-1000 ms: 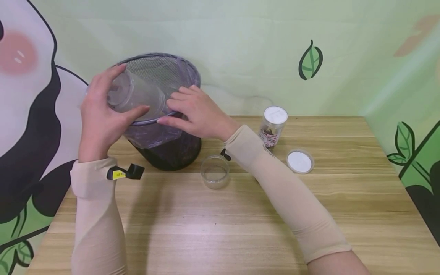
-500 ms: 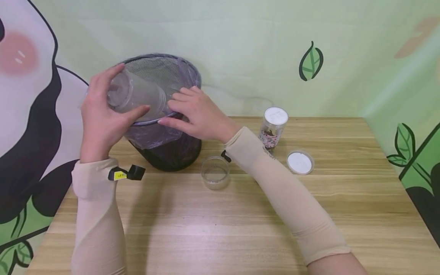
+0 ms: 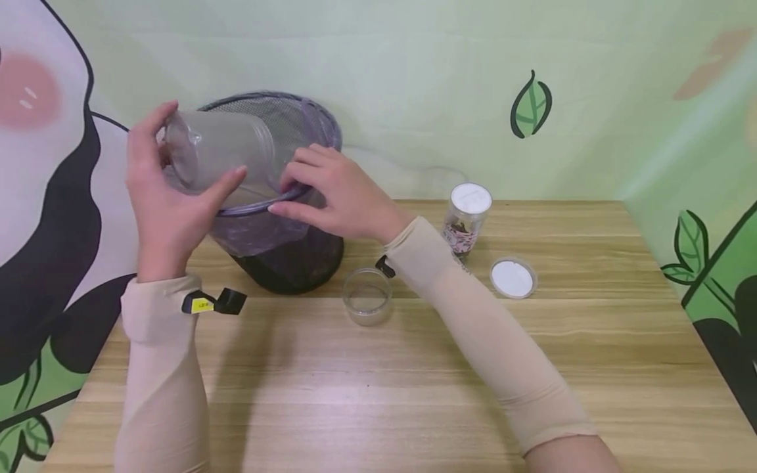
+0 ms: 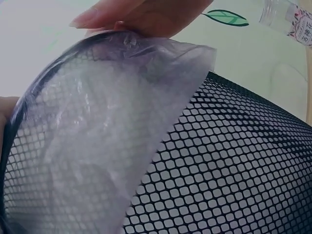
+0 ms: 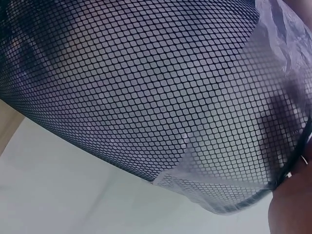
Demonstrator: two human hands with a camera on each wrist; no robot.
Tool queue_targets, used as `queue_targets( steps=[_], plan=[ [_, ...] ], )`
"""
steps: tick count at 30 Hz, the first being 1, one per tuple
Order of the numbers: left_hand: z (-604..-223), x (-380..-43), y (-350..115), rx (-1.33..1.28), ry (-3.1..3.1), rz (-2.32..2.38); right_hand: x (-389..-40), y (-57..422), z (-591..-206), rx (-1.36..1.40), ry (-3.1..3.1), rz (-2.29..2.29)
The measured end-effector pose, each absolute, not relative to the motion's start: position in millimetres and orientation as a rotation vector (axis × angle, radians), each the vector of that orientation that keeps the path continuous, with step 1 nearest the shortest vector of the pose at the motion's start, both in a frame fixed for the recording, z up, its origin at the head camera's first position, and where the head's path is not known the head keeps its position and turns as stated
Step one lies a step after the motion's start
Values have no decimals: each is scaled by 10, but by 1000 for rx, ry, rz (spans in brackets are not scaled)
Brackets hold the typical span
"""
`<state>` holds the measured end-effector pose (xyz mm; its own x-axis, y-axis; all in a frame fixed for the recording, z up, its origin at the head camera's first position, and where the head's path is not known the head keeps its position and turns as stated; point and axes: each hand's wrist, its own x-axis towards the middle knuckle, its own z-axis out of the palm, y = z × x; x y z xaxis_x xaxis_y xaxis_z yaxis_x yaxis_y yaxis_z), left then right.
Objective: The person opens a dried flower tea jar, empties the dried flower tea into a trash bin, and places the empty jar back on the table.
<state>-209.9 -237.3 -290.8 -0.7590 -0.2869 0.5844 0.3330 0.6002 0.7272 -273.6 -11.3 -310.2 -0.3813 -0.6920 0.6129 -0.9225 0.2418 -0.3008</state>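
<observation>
In the head view my left hand (image 3: pixel 168 187) grips a clear plastic jar (image 3: pixel 221 148) near its base, thumb in front and fingers behind. The jar lies tilted over the mouth of a black mesh wastebasket (image 3: pixel 290 266), its ringed end toward the basket's inside. A thin purplish bag (image 3: pixel 254 233) lines the basket and folds over its rim. My right hand (image 3: pixel 340 190) pinches the near rim, thumb outside and fingers inside. The left wrist view shows the bag (image 4: pixel 97 122) over the mesh (image 4: pixel 195 161), with fingers (image 4: pixel 146 14) at the rim.
On the wooden table (image 3: pixel 331 394), a clear round container (image 3: pixel 367 299) stands right of the basket. Farther right are a white-lidded jar (image 3: pixel 467 220) with dark contents and a lid with a white disc (image 3: pixel 512 278). A printed backdrop (image 3: pixel 414 85) rises behind the table.
My left hand has shifted slightly left and turned the jar so that it lies more level and shows more of its side. My right hand stays at the basket's rim.
</observation>
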Motion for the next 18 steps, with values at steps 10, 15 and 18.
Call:
queue_targets(
  steps=[10,15,18],
  plan=[
    [-2863,-2063,-2303,-238,-1916,-1095,-2722,-66,-3027,1409,-2095,1064],
    [-2801,-1989,-2173,-277,-1880,-1177,-2698,-39,-2965,1337,-2013,1251],
    [-2791,-1956,-2075,-317,-1864,-1231,-2681,-19,-2933,1346,-1971,1365]
  ],
)
